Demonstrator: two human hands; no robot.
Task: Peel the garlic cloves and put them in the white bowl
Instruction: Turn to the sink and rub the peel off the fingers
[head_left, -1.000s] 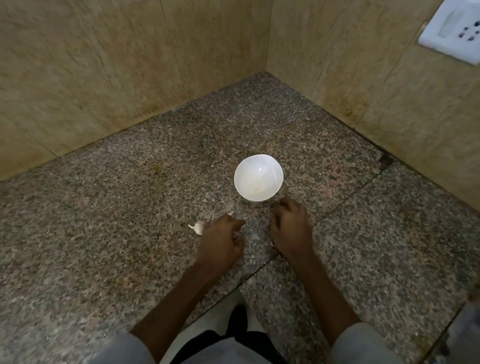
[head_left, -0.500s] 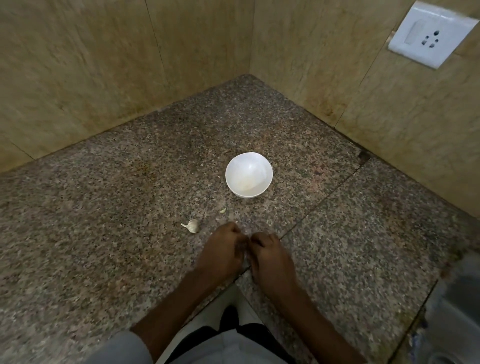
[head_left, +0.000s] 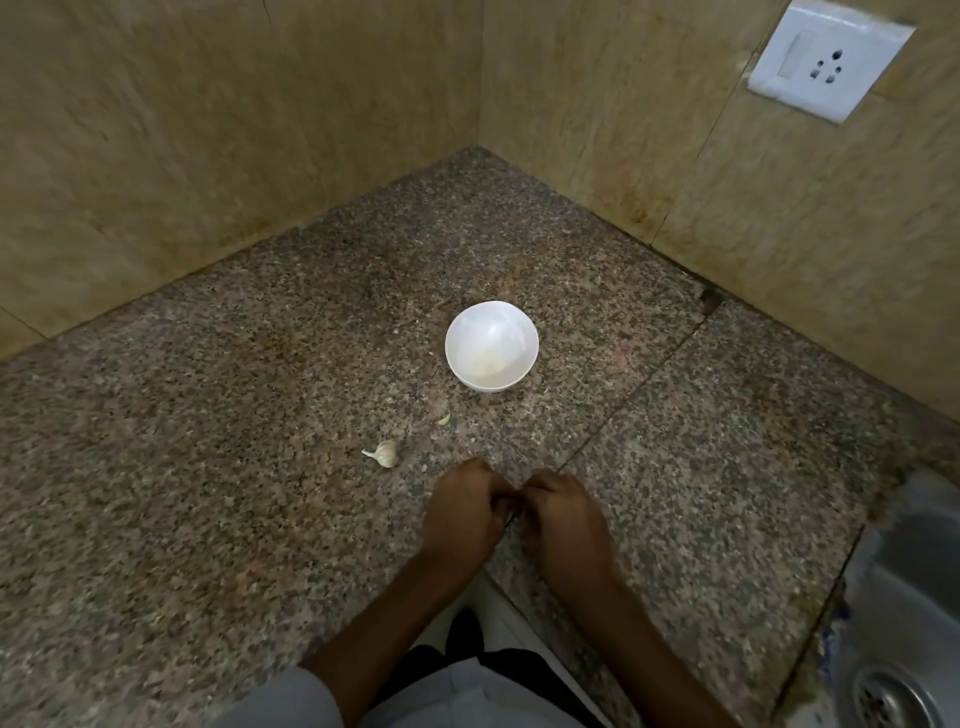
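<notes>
Left hand (head_left: 460, 514) and right hand (head_left: 563, 522) curled together, grip hidden, white bowl (head_left: 467, 327) holding something pale, garlic clove (head_left: 385, 453) nearby

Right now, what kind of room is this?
Most likely a kitchen: a speckled granite counter in a tiled corner, a steel sink at its right edge, and a garlic clove near a white bowl.

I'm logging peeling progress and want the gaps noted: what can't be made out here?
Head view only.
1. What the left hand and right hand hold: their curled fingers meet and cover it.
2. Contents of the white bowl: a pale blur inside, washed out.
3. The scrap by the bowl: too small to tell peel from clove.
4. The sink: cut off by the right and bottom edges.
</notes>
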